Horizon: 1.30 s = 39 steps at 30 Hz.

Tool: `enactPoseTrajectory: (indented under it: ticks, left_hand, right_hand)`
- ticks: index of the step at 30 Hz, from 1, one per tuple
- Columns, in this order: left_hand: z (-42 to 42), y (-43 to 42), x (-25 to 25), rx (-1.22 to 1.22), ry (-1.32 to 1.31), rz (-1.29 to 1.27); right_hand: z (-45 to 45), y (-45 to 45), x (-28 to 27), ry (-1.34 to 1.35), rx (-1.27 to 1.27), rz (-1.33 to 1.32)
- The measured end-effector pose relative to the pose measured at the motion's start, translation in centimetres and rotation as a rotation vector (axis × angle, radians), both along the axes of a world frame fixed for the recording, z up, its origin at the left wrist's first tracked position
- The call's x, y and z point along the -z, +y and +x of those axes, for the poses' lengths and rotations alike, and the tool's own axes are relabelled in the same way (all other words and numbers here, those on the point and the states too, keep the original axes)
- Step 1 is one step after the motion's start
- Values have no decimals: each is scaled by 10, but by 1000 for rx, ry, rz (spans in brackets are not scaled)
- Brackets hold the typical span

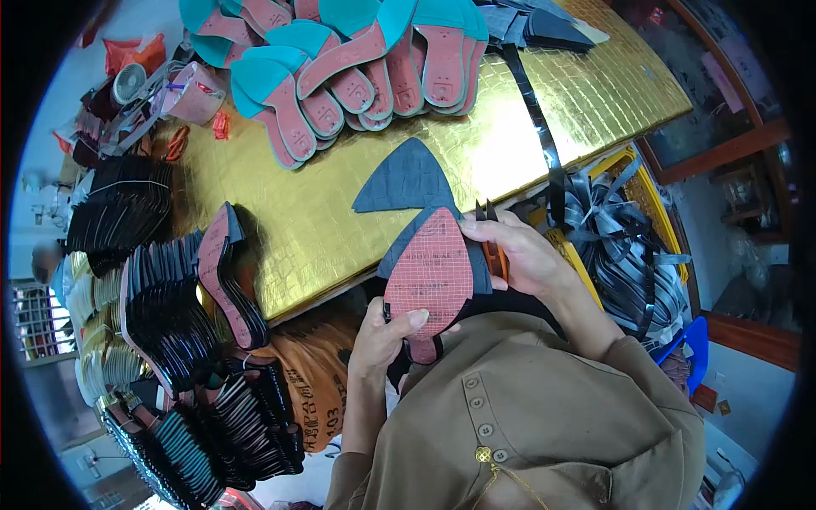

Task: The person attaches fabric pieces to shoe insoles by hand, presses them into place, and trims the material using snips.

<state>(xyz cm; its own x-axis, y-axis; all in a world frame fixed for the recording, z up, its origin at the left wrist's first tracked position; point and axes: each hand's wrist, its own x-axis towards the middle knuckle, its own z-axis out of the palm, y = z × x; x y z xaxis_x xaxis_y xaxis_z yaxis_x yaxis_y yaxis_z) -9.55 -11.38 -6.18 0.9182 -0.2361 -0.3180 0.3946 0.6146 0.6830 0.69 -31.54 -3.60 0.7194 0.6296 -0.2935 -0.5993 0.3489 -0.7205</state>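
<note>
A pink insole board [429,276] with a printed grid is held up over the table's front edge. My left hand [382,336] grips its lower part, the thumb pressed on the face. Behind the board shows dark grey fabric [480,270]. My right hand [523,255] pinches the upper right edge of the board and fabric, and also holds orange-handled snips [495,253], their dark tips pointing up. Another dark grey fabric piece [406,177] lies on the gold table just beyond the board.
Pink and teal insoles [365,64] are piled at the back of the gold table [314,204]. Stacked dark insoles [174,314] stand at the left. A yellow crate [682,255] with dark strips is on the right. A pink basket [194,93] sits at the back left.
</note>
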Motion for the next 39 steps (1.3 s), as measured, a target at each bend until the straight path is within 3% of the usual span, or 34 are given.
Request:
enactPoseTrajectory:
  ticks: [5, 12, 14, 20, 24, 29, 34, 36, 39]
  left_hand:
    - [-1, 8, 15, 66, -50, 107]
    - [9, 3, 12, 87, 75, 249]
    - [10, -11, 9, -124, 70, 166]
    - [4, -26, 18, -379, 52, 39]
    - [-6, -21, 28, -151, 73, 172]
    - [-3, -25, 36, -192, 41, 130]
    - [-4, -24, 40, -182, 2, 190]
    - [1, -26, 46, -291, 63, 62]
    - [10, -21, 31, -239, 88, 89]
  right_hand:
    - [1, -1, -1, 23, -5, -21]
    - [-1, -5, 15, 8, -6, -44]
    - [-1, -5, 16, -39, 4, -101]
    - [0, -9, 28, -116, 59, -339]
    - [-6, -13, 29, -112, 136, -384]
    - [0, -19, 33, -258, 39, -575]
    - [0, -17, 39, -245, 56, -571]
    - [0, -16, 38, -233, 67, -556]
    - [-1, -15, 34, -196, 73, -495]
